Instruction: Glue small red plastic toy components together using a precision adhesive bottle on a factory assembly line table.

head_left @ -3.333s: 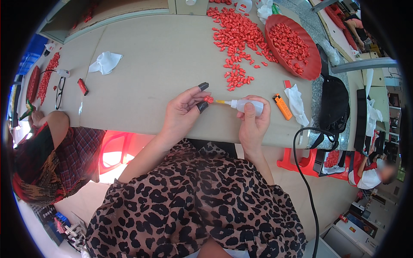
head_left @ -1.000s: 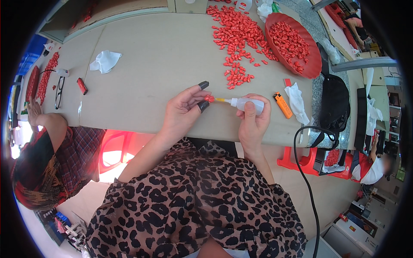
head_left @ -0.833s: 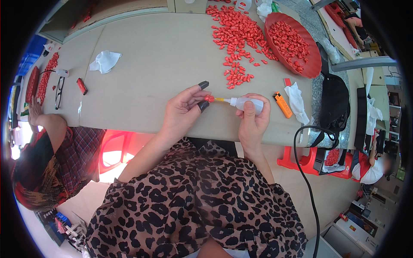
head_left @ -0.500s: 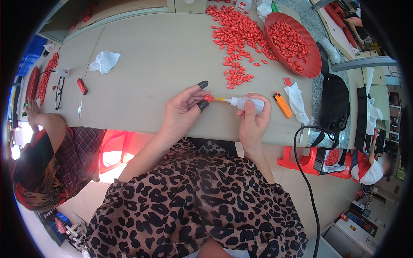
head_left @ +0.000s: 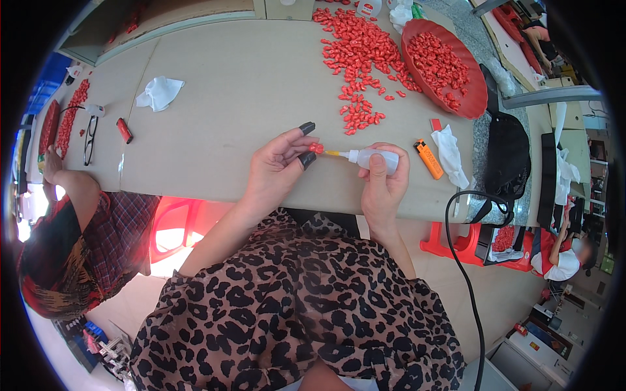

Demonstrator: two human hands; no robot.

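Between the fingers of my left hand [head_left: 277, 163] is a small shiny red piece [head_left: 316, 148]. Black covers sit on the tips of its thumb and index finger. My right hand [head_left: 386, 179] is wrapped round a small translucent squeeze bottle [head_left: 378, 159] lying almost level. The bottle's thin yellow nozzle [head_left: 334, 153] points left, and its tip is at or very close to the red piece; whether they touch I cannot tell. A large spread of similar red pieces [head_left: 355, 49] lies on the table beyond my hands.
A red scalloped tray [head_left: 479, 98] heaped with red pieces stands at the far right. Nearer are an orange lighter [head_left: 428, 159] and a white cloth [head_left: 450, 153]. Leftward lie a crumpled tissue [head_left: 160, 93], a red lighter [head_left: 124, 130] and glasses [head_left: 90, 140]. Another person [head_left: 85, 241] sits at left.
The bottle and my right hand have shifted very slightly left and down. My left hand keeps its hold on the red piece. The neighbour's hand at left has moved a little.
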